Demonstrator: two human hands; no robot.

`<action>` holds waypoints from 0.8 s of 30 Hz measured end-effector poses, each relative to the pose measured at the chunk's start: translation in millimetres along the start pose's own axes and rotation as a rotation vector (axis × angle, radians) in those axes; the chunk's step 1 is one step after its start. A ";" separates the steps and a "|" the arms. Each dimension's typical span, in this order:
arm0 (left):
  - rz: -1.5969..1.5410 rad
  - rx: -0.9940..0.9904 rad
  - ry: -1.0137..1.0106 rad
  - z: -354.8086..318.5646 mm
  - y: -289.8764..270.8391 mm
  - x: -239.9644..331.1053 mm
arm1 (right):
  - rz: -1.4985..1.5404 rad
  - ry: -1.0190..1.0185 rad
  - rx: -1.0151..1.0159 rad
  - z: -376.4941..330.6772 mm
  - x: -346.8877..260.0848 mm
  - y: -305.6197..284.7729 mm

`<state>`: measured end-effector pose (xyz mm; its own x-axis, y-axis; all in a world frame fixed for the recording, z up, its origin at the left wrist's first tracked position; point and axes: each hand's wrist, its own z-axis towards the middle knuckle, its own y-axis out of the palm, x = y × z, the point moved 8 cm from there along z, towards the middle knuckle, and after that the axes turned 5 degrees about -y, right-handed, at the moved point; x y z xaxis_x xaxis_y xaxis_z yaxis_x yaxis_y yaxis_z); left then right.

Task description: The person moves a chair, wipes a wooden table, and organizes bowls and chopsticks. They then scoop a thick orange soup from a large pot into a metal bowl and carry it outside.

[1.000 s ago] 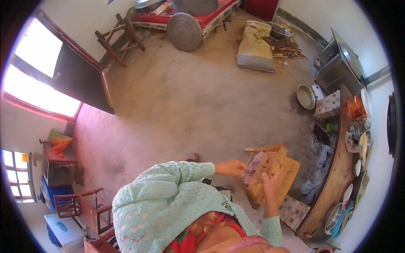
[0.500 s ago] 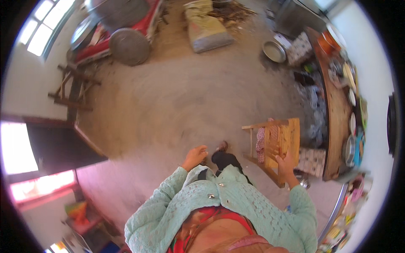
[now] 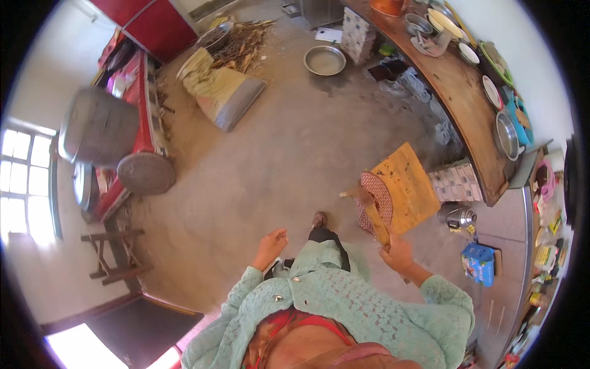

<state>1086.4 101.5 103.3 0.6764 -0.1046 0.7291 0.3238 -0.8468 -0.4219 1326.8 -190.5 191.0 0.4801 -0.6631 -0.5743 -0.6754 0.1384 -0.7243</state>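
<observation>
In my right hand (image 3: 398,254) is a small wooden chair (image 3: 410,187). My fingers are closed around its back, which shows almost edge-on. The chair has a flat yellow-brown seat panel, and a red-and-white patterned cloth or cushion (image 3: 376,192) lies beside the back rail. Whether its legs touch the floor I cannot tell. My left hand (image 3: 270,247) hangs in front of my left side, away from the chair, with nothing in it and its fingers loosely bent and apart.
A long wooden counter (image 3: 442,80) with bowls and pans runs along the right. Near it are a metal flask (image 3: 458,215), a blue package (image 3: 478,263) and a metal basin (image 3: 324,61). A yellow sack (image 3: 215,92) lies ahead; a wooden stand (image 3: 117,255) is left.
My view has turned to the right and the room has shifted in it. The chair has swung so its seat panel faces me more; my right hand still grips it. My left hand stays empty.
</observation>
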 end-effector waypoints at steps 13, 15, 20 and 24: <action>-0.010 -0.057 0.146 150.1 -108.7 65.4 | 0.066 0.078 0.018 8.3 2.0 2.7; 0.010 -0.046 0.145 168.0 -134.7 50.0 | 0.059 0.159 0.003 16.3 -5.3 -0.3; 0.133 -0.007 0.076 218.6 -210.5 53.4 | 0.213 0.374 0.164 41.4 -12.9 -6.9; 0.215 0.014 0.154 285.1 -238.8 55.9 | -0.004 0.699 0.025 32.8 6.8 11.0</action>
<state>1235.5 446.5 91.2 0.6226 -0.3605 0.6946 0.1933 -0.7893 -0.5828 1341.0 -169.4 166.6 0.0037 -0.9803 -0.1975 -0.6576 0.1464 -0.7390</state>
